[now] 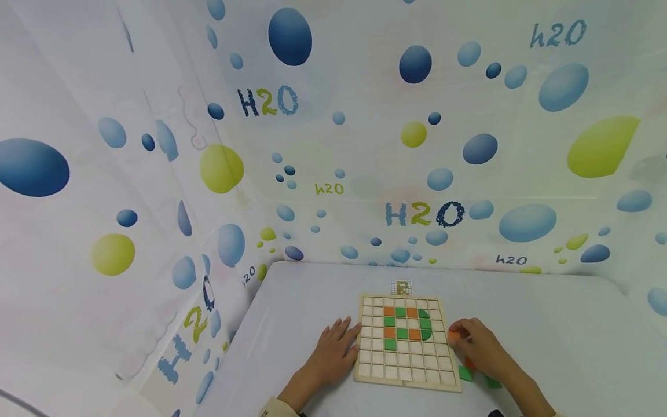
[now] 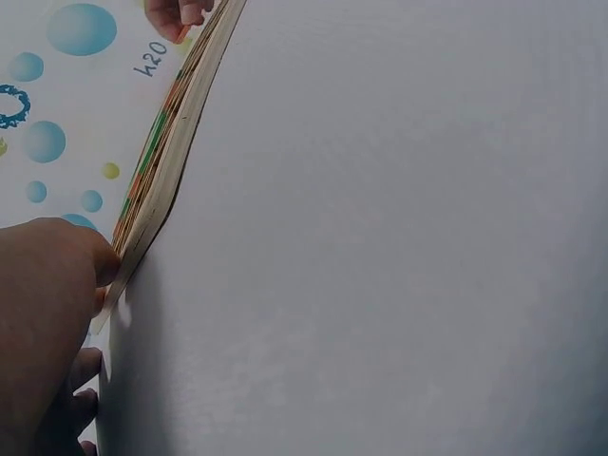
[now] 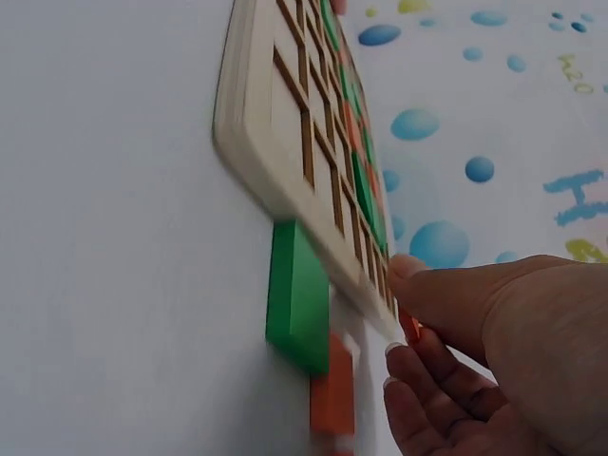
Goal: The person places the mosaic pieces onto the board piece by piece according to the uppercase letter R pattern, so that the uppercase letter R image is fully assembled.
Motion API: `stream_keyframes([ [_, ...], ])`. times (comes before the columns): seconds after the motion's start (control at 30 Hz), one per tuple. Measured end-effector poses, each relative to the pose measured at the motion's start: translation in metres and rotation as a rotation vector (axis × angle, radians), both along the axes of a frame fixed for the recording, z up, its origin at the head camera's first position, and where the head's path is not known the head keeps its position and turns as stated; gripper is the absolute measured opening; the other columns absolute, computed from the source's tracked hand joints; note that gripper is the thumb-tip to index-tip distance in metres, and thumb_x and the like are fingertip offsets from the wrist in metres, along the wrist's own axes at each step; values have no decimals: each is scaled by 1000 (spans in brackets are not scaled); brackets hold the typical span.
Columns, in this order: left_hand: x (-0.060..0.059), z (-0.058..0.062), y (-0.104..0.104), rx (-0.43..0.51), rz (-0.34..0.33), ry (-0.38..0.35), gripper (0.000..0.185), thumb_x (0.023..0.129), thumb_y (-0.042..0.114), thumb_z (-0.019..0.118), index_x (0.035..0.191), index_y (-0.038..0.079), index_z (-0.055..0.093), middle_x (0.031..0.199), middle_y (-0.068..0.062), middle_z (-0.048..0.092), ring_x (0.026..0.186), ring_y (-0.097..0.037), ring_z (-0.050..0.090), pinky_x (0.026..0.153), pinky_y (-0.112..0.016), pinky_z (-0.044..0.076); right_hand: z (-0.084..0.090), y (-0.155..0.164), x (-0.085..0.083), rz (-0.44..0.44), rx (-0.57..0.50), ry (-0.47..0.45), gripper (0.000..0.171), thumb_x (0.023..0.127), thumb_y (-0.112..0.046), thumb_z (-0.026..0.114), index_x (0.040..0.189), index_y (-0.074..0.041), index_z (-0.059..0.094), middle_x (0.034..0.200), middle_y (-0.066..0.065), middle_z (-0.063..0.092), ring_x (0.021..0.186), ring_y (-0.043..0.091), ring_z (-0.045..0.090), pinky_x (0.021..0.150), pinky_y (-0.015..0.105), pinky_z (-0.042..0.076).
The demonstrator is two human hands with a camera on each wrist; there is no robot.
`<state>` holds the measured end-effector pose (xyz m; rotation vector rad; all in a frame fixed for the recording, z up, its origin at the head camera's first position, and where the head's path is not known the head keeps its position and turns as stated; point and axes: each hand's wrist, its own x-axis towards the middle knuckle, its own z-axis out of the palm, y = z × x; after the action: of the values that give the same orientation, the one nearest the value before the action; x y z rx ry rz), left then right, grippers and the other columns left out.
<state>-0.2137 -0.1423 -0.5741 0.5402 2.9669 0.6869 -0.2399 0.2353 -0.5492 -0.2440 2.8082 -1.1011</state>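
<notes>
A wooden grid board (image 1: pixel 405 368) lies on the table, with orange and green tiles set in a P-like pattern. My left hand (image 1: pixel 333 351) rests flat on the table at the board's left side, fingers spread, fingertips at its edge. Just off the right edge, my right hand (image 1: pixel 476 347) pinches an orange tile (image 1: pixel 454 335) between thumb and fingers; in the right wrist view this orange tile (image 3: pixel 409 325) shows partly behind the thumb. Under and beside that hand lie a green tile (image 1: pixel 465 373), an orange tile (image 3: pixel 332 394) and another green tile (image 1: pixel 492 382).
A small printed card (image 1: pixel 402 287) with a P pattern lies behind the board's far edge. The white table (image 1: pixel 312 289) meets a curtain (image 1: pixel 365 145) printed with blue and green bubbles at the back and left.
</notes>
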Motion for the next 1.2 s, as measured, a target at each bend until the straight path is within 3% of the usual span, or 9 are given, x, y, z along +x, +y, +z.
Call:
stream_keyframes([
  [0.4,-2,-1,0,-11,14,-15,54,111,40,43,164,26,41,172,-9,33,160,-36,26,127,-64,22,-5,-49,3,133,-101,69,22,95,-14,79,113,-6,69,108,3,59,97,12,59,84,27,58],
  [0.73,0,1,0,2,5,-5,54,111,39,45,163,24,43,171,-11,36,159,-38,29,126,-65,24,-11,-84,7,247,-14,242,16,92,-13,81,102,-14,68,94,-5,57,83,5,47,70,25,47],
  [0.93,1,2,1,-5,12,0,54,111,39,46,163,25,43,171,-11,36,159,-38,29,126,-65,24,-13,-92,7,263,-12,288,13,93,-17,82,90,-20,69,93,-9,59,83,3,50,72,26,46],
  [1.2,1,1,2,-12,20,-11,54,111,39,45,163,25,43,171,-10,34,160,-37,27,127,-64,23,-14,-93,11,243,23,303,16,92,-11,80,91,-24,71,98,-12,62,90,7,57,75,27,42],
])
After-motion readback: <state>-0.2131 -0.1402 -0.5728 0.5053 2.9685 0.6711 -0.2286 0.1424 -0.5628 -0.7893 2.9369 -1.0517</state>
